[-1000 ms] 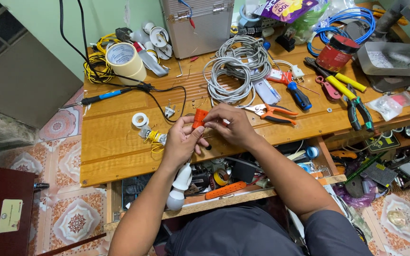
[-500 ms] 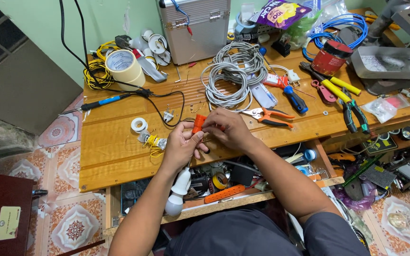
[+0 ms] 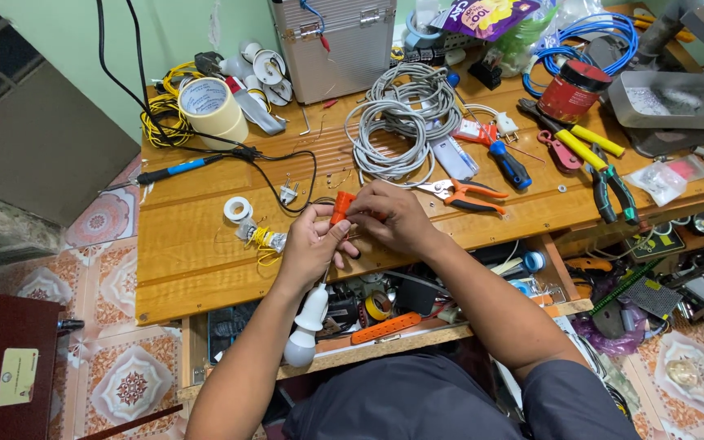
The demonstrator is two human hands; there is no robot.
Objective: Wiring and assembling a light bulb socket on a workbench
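Both hands meet over the front middle of the wooden bench (image 3: 205, 269), working on a small orange part (image 3: 341, 206). That part sits just above the bench top, between the two hands, near the front edge. Left hand (image 3: 310, 244) has its fingers curled, the thumb and forefinger pinched on the lower end of the orange part; the other fingers are folded in toward the palm. Right hand (image 3: 397, 216) comes in from the other side, its fingertips closed together at the part's side, though whether they grip the part itself or a thin wire on it is too small to tell. A white bulb (image 3: 306, 330) hangs below the left wrist, in front of the bench edge. Just beside the left hand lies a bit of yellow wire (image 3: 264, 239), and near that a small roll of white tape (image 3: 238, 209). Orange-handled cutters (image 3: 468, 194) lie just beyond the right hand, and behind them a coil of grey cable (image 3: 401, 122). Further right are a blue-handled screwdriver (image 3: 508, 163), yellow-handled pliers (image 3: 576, 140) and a red tin (image 3: 572, 91). At the back left stands a wide roll of masking tape (image 3: 212, 107), with a blue soldering iron (image 3: 174, 169) lying in front of it on a black lead. A silver case (image 3: 336, 45) stands against the green wall.
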